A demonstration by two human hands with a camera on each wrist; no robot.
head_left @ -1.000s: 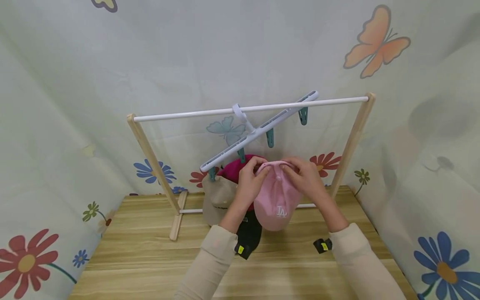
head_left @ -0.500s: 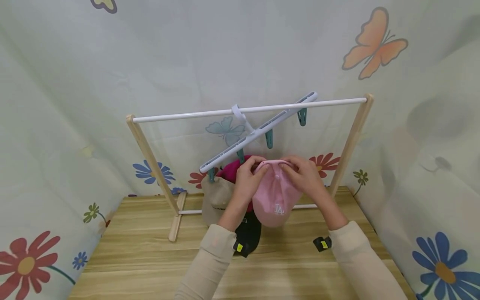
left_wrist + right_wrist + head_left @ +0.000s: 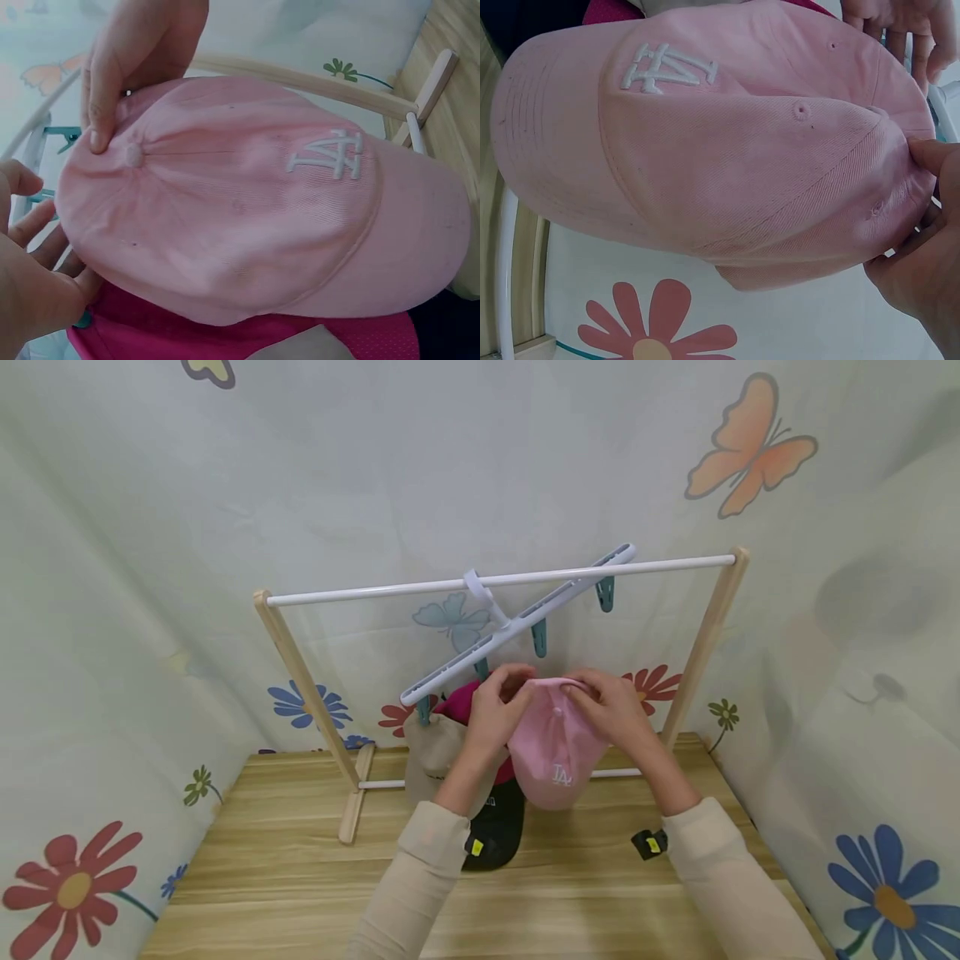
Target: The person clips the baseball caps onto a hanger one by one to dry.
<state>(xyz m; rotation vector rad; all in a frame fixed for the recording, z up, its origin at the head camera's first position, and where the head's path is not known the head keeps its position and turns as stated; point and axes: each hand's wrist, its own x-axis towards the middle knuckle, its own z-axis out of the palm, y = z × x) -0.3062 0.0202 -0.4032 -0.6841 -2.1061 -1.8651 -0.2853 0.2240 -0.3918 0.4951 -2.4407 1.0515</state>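
Note:
A pink baseball cap (image 3: 557,756) with white LA lettering hangs brim down below the white clip hanger (image 3: 512,628). My right hand (image 3: 618,714) pinches its upper edge, thumb on the crown and fingers behind. At the cap's left side is my left hand (image 3: 491,718), its fingers loosely spread against the edge; in the left wrist view its thumb (image 3: 21,178) stands away from the fabric. Two green clips, a middle clip (image 3: 539,639) and a right-end clip (image 3: 605,595), hang above with nothing in them. A beige cap (image 3: 433,743) hangs from the left-end clip (image 3: 423,710).
A magenta cap (image 3: 459,702) hangs behind the beige one, partly hidden by my left hand. A black cap brim (image 3: 506,831) shows below them. The hanger hooks slantwise over the rack's white rod (image 3: 360,592). Wooden posts (image 3: 705,647) stand on the wood-grain table (image 3: 270,827).
My left thumb has lifted off the pink cap and that hand has loosened and shifted slightly left. The right hand still pinches the cap, which has risen slightly. The hanger stays put.

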